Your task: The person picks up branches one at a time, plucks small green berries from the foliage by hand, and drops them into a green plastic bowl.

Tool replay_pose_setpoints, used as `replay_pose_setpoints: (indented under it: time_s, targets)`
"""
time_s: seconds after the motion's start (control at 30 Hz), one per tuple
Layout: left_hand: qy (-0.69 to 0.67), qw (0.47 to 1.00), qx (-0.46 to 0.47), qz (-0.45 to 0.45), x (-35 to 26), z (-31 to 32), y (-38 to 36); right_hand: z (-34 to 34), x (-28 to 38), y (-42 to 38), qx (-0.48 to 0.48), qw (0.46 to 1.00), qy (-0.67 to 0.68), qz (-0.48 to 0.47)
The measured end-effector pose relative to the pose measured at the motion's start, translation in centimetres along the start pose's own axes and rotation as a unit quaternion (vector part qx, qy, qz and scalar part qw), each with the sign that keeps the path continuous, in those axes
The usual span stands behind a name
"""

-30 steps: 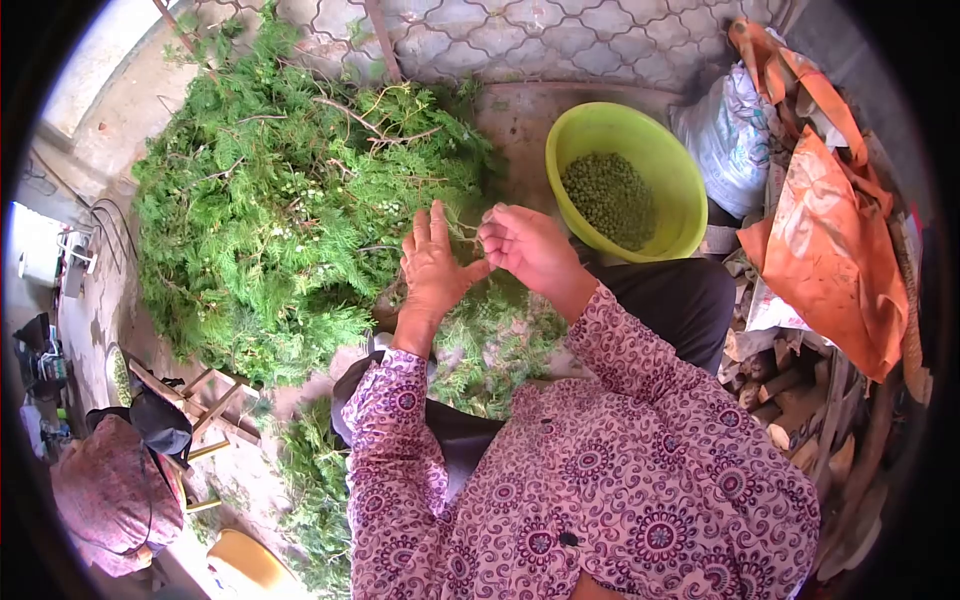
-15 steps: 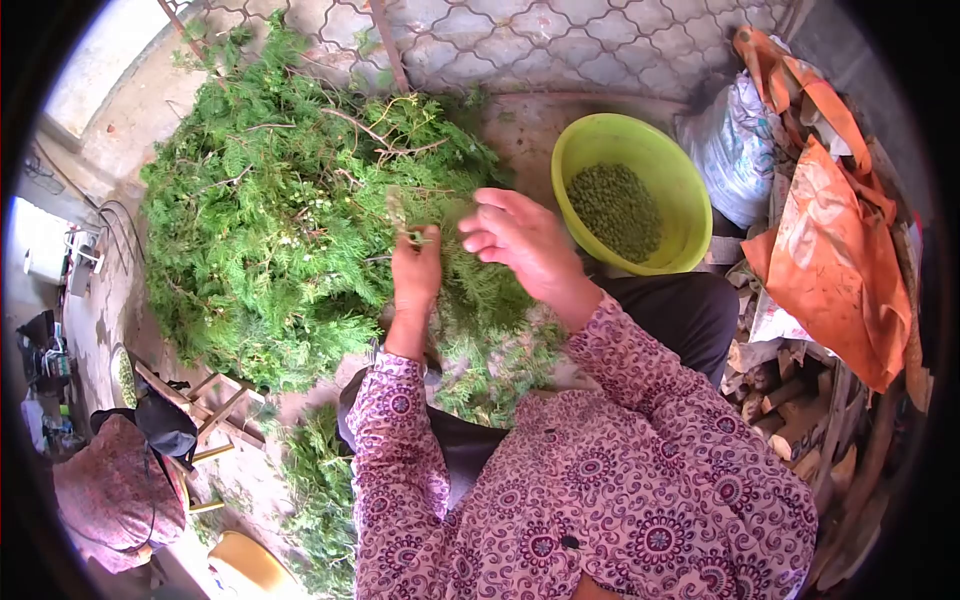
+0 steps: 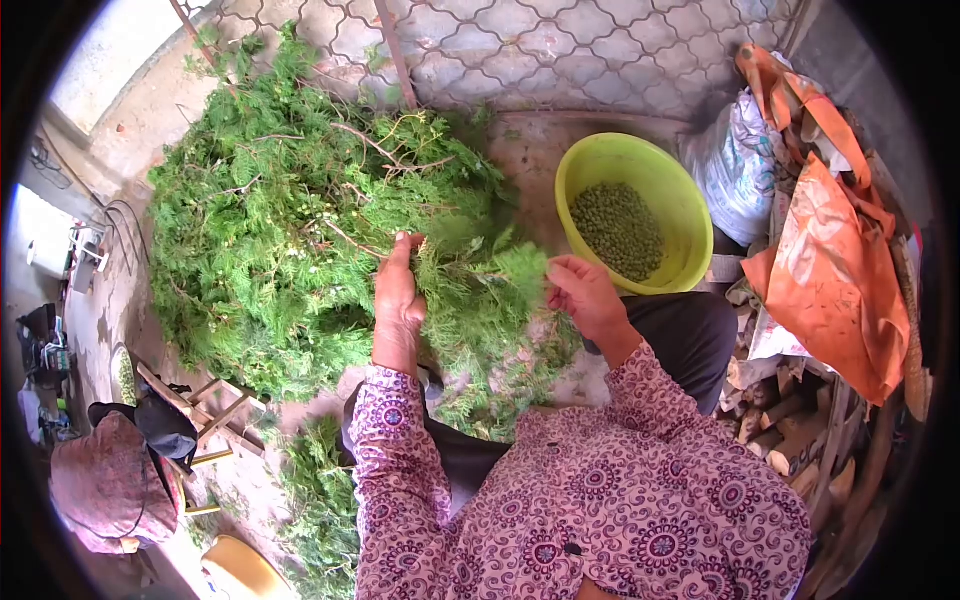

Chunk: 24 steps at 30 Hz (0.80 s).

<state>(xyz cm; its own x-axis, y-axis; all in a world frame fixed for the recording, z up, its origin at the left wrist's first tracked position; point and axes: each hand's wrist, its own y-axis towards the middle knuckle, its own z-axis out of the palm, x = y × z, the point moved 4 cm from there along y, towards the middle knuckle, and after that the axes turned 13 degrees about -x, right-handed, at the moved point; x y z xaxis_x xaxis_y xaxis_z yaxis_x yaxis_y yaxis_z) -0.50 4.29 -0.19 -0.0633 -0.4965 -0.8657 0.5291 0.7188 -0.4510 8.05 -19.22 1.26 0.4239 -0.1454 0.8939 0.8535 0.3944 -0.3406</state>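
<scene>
A feathery green branch (image 3: pixel 485 285) lies across my lap, stretched between both hands. My left hand (image 3: pixel 398 300) grips its stem end at the edge of the big heap of green branches (image 3: pixel 290 220). My right hand (image 3: pixel 588 297) pinches the leafy tip of the same branch, fingers closed on it. A yellow-green bowl (image 3: pixel 672 180) holding small green berries (image 3: pixel 618 228) stands on the ground just beyond my right hand. Cut sprigs (image 3: pixel 500 375) lie on my lap below the hands.
A metal lattice fence (image 3: pixel 520 50) runs behind the heap. Orange and white bags (image 3: pixel 820 230) and stacked firewood (image 3: pixel 790 420) crowd the right side. At lower left sit a small wooden stool (image 3: pixel 205 420), a pink cloth bundle (image 3: pixel 105 490) and more cuttings (image 3: pixel 320 500).
My left hand reached into the heap and drew a fresh branch toward me. My right hand dropped from mid-air to take hold of the branch's tip. The view tilted slightly downward.
</scene>
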Motion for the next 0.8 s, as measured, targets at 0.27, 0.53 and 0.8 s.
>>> replay_pose_setpoints:
  time_s: [0.27,0.53,0.8]
  targets:
    - [-0.132,0.989,0.064,-0.024,0.0,1.3,-0.5,2.5,-3.2,-0.2,0.106,0.993,0.05,-0.004]
    - [-0.119,0.987,0.088,0.059,0.1,1.3,-0.5,6.7,-1.8,-2.1,0.152,0.97,0.106,0.156]
    - [-0.085,0.986,0.061,-0.132,3.1,1.7,-3.0,5.9,-0.8,-1.5,0.067,0.993,-0.008,-0.096]
